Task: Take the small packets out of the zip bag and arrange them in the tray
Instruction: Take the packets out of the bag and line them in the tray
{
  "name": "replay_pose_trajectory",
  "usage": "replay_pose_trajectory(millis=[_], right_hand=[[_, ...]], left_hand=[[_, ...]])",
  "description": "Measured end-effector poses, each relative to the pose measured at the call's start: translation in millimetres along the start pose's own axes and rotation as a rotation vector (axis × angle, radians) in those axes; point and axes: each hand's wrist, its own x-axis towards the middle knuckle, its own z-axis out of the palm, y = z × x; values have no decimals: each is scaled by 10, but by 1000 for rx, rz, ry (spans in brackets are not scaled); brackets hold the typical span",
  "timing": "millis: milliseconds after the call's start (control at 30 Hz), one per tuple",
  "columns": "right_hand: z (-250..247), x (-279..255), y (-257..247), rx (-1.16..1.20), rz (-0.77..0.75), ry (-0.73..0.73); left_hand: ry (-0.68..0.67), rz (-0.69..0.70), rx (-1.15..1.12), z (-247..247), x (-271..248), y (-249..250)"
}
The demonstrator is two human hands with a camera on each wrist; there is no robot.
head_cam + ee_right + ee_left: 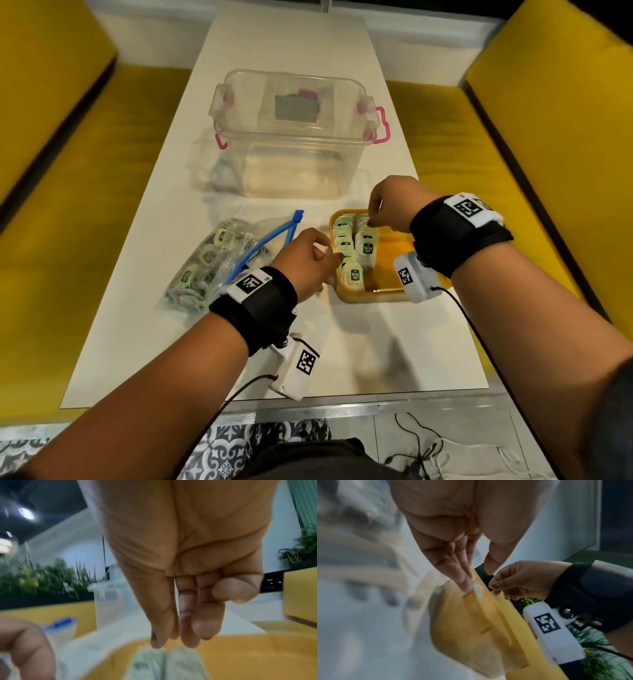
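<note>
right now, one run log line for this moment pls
step: arranging | left hand: at orange plastic tray rim | right hand: over green-labelled small packets | clear blue-zip bag: part full

A clear plastic box with pink latches sits on the white desk. Inside the box lies a dark grey flat item. Yellow benches flank the box on both sides. Nearer than the box, past the desk's edge, black cables lie on the floor.

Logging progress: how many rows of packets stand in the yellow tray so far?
2 rows in the yellow tray: left row along its left wall, second row beside it. The right hand may hide more.
</note>
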Motion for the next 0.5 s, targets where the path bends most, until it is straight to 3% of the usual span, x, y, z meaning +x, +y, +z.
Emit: replay_pose_trajectory(millis=[100,167,267,367,500], right_hand=[[-90,-192,-139,214,-127,116],[-61,-304,-332,281,-238,85],[152,-386,-676,198,-366,11],[380,-444,-1018,178,-495,34],[609,-427,-1400,126,-551,61]], left_hand=[[65,114,-11,-186,-182,99],[138,186,-37,-385,-309,101],[231,240,-64,-745,-470,19],[354,229,-29,-1137,-573,-196],[519,94,120,-1511,-611,-706]])
